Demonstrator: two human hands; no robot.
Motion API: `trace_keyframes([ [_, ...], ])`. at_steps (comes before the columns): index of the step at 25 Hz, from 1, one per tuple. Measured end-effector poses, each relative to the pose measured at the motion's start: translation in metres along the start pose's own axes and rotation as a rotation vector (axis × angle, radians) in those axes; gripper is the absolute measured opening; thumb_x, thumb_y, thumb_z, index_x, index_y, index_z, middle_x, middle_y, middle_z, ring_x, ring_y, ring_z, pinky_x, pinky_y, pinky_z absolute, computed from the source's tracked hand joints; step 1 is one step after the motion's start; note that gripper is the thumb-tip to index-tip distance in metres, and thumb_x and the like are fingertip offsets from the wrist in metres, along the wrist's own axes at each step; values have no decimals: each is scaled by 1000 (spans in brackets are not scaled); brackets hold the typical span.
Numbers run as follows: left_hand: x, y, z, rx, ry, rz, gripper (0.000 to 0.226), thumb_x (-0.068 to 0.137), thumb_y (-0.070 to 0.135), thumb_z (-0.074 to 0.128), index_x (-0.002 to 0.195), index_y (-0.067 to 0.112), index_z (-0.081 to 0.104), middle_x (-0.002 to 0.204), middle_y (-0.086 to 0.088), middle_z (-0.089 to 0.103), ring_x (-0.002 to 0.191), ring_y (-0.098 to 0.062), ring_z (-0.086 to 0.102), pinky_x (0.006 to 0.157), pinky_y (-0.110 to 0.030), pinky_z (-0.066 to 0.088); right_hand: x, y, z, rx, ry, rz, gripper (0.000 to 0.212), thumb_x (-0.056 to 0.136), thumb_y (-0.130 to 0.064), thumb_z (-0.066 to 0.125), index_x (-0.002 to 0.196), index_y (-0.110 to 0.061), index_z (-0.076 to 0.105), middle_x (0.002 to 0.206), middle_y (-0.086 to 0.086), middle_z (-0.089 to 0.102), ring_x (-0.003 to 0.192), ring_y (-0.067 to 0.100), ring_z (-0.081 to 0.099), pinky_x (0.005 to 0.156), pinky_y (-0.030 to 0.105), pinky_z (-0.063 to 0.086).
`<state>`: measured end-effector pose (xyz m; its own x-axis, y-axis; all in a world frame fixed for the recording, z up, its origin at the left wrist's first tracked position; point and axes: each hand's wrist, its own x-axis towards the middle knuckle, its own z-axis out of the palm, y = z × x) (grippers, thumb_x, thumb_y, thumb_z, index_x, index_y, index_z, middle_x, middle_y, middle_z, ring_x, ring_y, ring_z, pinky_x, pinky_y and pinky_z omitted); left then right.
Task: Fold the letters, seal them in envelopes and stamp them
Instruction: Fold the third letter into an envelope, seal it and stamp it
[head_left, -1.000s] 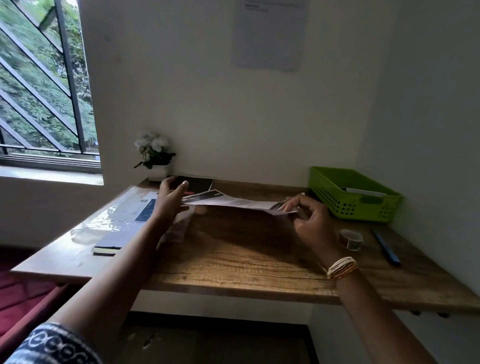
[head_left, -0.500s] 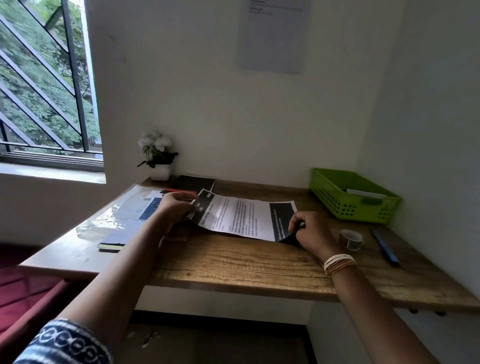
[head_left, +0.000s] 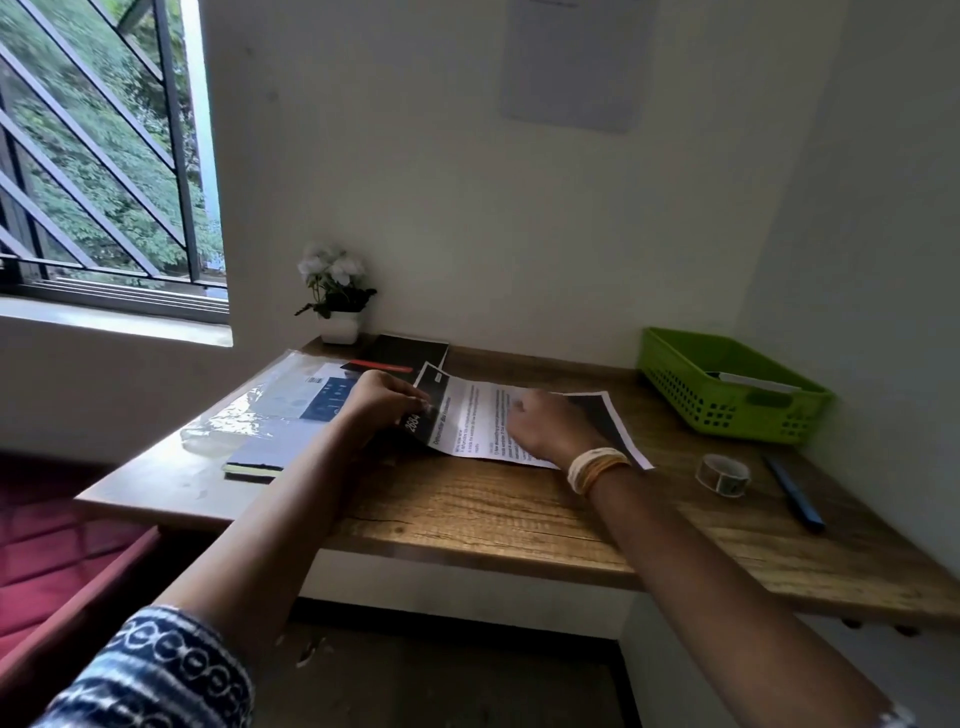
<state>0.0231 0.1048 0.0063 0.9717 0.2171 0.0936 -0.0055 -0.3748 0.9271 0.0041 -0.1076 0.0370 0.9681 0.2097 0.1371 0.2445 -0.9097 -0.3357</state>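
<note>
- The letter (head_left: 483, 415) lies flat on the worktop (head_left: 493, 514), one sheet, printed side up, between both hands.
- The left hand (head_left: 382, 400) pinches the sheet's dark left end with curled fingers.
- The right hand (head_left: 550, 426) rests over the middle; whether its fingers grip cannot be told.
- A clean fold likely needs the edges lined up first, then a firm crease.
- Counted: one green basket (head_left: 727, 389), one tape roll (head_left: 724, 474), one blue pen (head_left: 792, 491).

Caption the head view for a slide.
Both hands, left and right, flatten a printed letter on a wooden desk.
</note>
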Motion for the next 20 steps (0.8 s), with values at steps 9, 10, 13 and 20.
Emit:
trace_keyframes([
  [9,2,-1,-1,28,-5,-1,11,76,8,76,78,18,73,88,-1,70,87,-13,64,74,-24,52,43,-8,42,-142,-298,-123,64,96,-50,31,151,-18,22,160,6,19,146,26,21,117,49,21],
  [10,3,-2,-1,27,-7,-5,12,75,8,77,77,19,73,89,-1,70,89,-14,65,77,-26,53,47,4,40,-128,-304,-76,66,95,-51,32,152,-19,21,160,6,18,146,26,22,117,49,21],
  [13,4,-5,-2,31,0,13,14,72,9,79,74,22,73,86,1,71,92,-15,65,84,-29,53,53,40,31,-98,-284,27,69,94,-54,31,153,-22,14,161,4,13,147,26,18,119,50,18],
  [20,3,-2,1,17,14,19,11,77,8,75,85,15,74,95,-4,71,94,-15,65,87,-31,54,32,37,27,-121,-117,-94,57,98,-48,29,146,-17,32,152,7,36,136,26,38,114,50,29],
])
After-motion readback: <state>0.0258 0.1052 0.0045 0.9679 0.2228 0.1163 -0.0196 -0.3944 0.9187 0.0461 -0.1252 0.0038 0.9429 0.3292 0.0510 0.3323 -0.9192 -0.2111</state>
